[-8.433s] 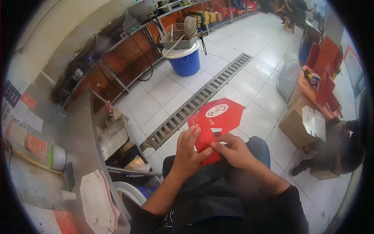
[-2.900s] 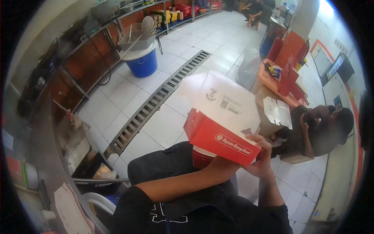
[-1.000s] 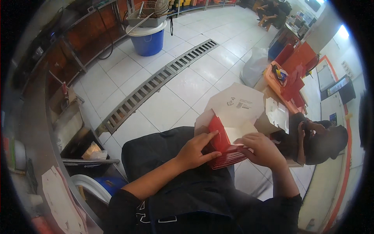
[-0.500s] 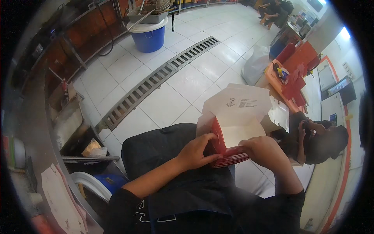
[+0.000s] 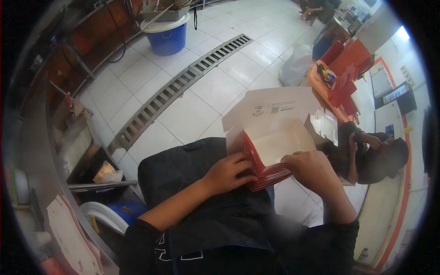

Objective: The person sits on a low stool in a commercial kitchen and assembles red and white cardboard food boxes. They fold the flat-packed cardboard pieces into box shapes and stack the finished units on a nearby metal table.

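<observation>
A red cardboard food box (image 5: 275,143), white inside, sits in front of me with its broad white lid flap (image 5: 270,103) raised at the far side. Several red layers show along its near edge, like a nested stack. My left hand (image 5: 229,173) grips the near left corner, its fingers and thumb against the red side wall. At the near right corner, my right hand (image 5: 306,167) is closed on the rim, with the fingertips curled over the edge. Its palm side is hidden.
A person (image 5: 376,156) in dark clothes is close on the right. Flat cardboard blanks (image 5: 68,233) lie on the metal counter at left. A blue tub (image 5: 167,41) stands beyond the floor drain (image 5: 183,80). An orange crate (image 5: 327,87) holds red cardboard pieces.
The box's walls and lid flap have opened out wider to the left and right. Both hands keep hold of its near corners, and the whole view has shifted slightly.
</observation>
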### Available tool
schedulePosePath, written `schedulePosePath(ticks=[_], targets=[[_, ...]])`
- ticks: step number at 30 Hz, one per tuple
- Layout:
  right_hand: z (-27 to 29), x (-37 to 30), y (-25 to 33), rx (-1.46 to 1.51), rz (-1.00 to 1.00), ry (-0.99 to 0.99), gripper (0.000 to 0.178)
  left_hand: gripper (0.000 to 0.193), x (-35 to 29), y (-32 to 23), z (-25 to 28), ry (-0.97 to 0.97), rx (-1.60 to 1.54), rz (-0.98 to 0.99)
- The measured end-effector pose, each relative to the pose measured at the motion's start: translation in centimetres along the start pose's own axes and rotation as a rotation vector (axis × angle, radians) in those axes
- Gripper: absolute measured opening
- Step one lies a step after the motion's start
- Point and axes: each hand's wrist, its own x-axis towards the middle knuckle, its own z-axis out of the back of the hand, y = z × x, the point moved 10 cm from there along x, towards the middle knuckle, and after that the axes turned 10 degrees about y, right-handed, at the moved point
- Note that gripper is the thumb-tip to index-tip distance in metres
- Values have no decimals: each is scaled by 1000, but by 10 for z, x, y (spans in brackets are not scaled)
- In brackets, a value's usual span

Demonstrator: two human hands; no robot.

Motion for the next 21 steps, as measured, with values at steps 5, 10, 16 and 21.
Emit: schedulePosePath(ticks=[5, 10, 16, 21], targets=[[-6, -4, -8, 33, -77, 39, 15, 29, 2, -6, -4, 60, 11, -11], [-17, -2, -1, 23, 47, 89, 16, 31, 3, -10, -7, 109, 4, 19], [4, 11, 14, 384, 168, 4, 33, 27, 0, -13, -16, 122, 54, -34], [5, 50, 10, 394, -20, -78, 55, 25, 1, -34, -24, 117, 144, -81]])
